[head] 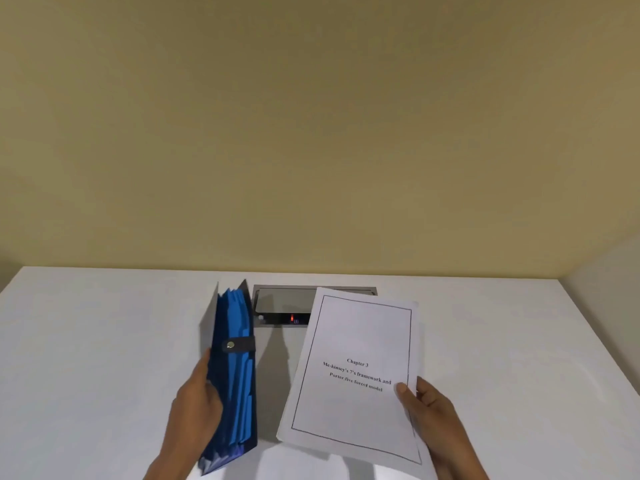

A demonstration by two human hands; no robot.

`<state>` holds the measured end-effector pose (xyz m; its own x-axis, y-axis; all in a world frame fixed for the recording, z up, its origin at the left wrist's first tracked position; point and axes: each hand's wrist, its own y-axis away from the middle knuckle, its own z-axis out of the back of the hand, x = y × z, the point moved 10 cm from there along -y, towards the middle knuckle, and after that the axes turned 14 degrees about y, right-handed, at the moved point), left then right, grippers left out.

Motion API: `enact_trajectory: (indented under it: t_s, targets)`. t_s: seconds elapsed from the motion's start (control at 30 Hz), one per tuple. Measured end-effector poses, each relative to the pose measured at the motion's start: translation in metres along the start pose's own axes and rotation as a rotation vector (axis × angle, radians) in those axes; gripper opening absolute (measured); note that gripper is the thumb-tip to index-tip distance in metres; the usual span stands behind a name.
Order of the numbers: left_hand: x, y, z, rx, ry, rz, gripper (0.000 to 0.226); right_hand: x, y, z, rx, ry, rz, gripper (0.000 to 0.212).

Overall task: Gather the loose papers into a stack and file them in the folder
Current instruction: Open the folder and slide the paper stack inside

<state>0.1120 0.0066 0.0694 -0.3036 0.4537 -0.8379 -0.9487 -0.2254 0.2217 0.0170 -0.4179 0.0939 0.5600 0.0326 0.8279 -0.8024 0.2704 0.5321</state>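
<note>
My left hand holds a dark blue expanding folder on edge above the white table, its mouth open upward so the light blue dividers show. A strap with a snap button crosses its middle. My right hand grips a stack of white papers at its lower right edge, thumb on top. The top sheet has a black border and the printed words "Chapter 3". The stack hangs just right of the folder, apart from it.
The white table meets a beige wall at the back. A metal cable box with a small red light is sunk into the table behind the folder and papers.
</note>
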Motion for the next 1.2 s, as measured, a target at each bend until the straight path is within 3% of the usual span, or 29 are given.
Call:
enact_trajectory:
  t_s: [0.23, 0.47, 0.67, 0.83, 0.97, 1.2]
  targets:
    - [-0.060, 0.041, -0.075, 0.175, 0.156, -0.073, 0.057, 0.042, 0.010, 0.038, 0.059, -0.018, 0.063, 0.019]
    - [-0.065, 0.063, -0.126, 0.304, 0.213, 0.002, 0.054, 0.065, 0.020, 0.064, 0.026, 0.186, 0.145, 0.019]
    - [-0.062, 0.066, -0.135, 0.321, 0.221, 0.005, 0.053, 0.077, 0.016, 0.044, 0.028, 0.468, 0.174, 0.016]
    - [-0.060, 0.064, -0.134, 0.292, 0.185, 0.016, 0.052, 0.088, -0.003, 0.029, -0.007, 0.675, 0.166, 0.030]
    - [-0.059, 0.065, -0.133, 0.306, 0.189, 0.024, 0.052, 0.102, -0.015, 0.004, 0.055, 0.762, 0.153, 0.015]
    - [-0.055, 0.068, -0.138, 0.337, 0.170, 0.020, 0.049, 0.122, -0.027, -0.031, -0.036, 0.960, 0.248, 0.017]
